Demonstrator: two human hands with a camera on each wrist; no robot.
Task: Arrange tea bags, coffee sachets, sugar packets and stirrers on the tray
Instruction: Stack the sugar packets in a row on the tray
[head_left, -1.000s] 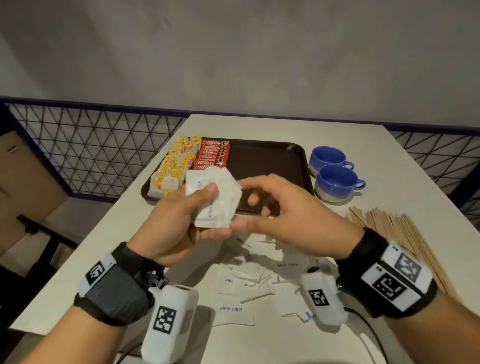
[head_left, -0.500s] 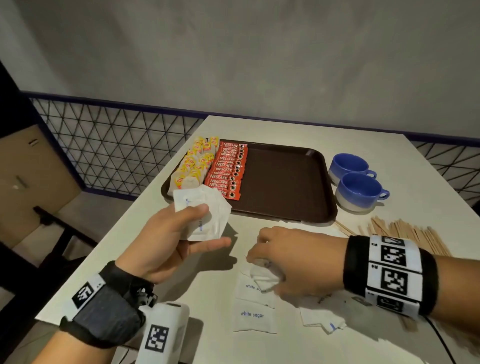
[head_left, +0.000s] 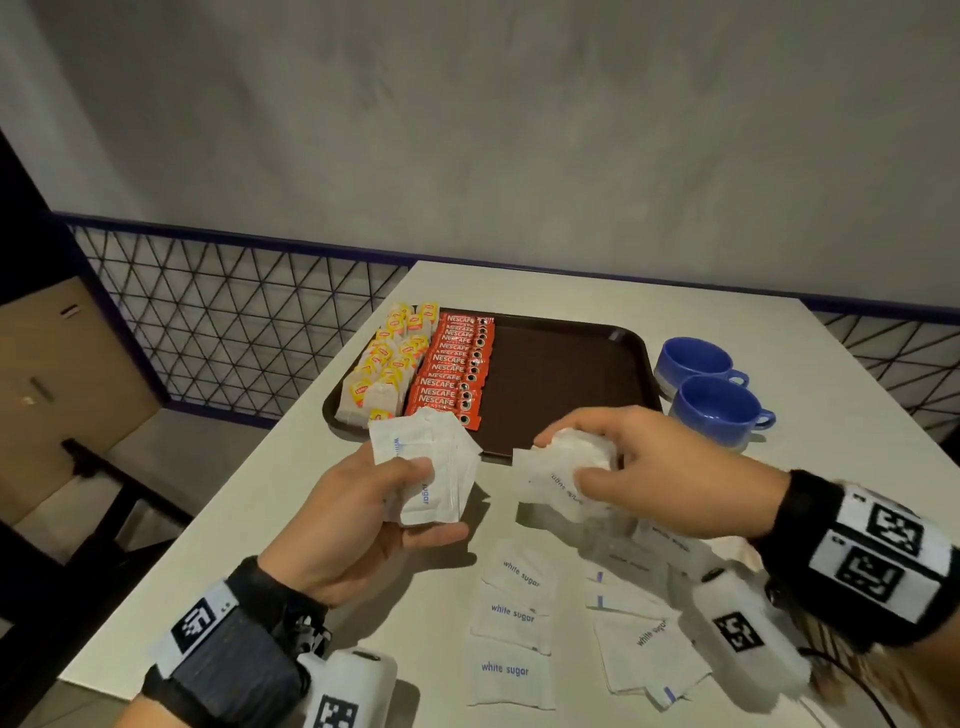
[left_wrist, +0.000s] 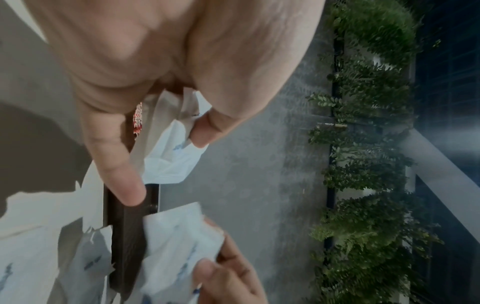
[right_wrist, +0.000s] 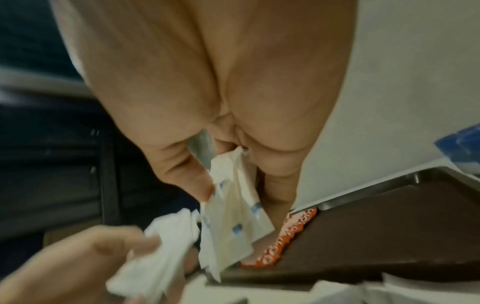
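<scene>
A brown tray (head_left: 571, 374) carries yellow tea bags (head_left: 387, 364) at its left and a row of red coffee sachets (head_left: 452, 369) beside them. My left hand (head_left: 426, 493) grips a fanned stack of white sugar packets (head_left: 441, 457) over the tray's near edge; the left wrist view shows that stack (left_wrist: 171, 160) between thumb and fingers. My right hand (head_left: 569, 460) pinches a few more sugar packets (head_left: 556, 483), seen hanging from the fingers (right_wrist: 233, 216), just right of the stack. Several loose sugar packets (head_left: 511, 613) lie on the table below. My right wrist hides the stirrers.
Two blue cups (head_left: 719, 410) stand right of the tray. The tray's middle and right part (right_wrist: 376, 236) is bare. The white table (head_left: 291, 467) ends at my left, where a wire railing (head_left: 234, 332) runs along it.
My right hand dropped to the loose packets on the table, then rose with a few pinched in it toward the left hand's stack. The left hand kept its stack.
</scene>
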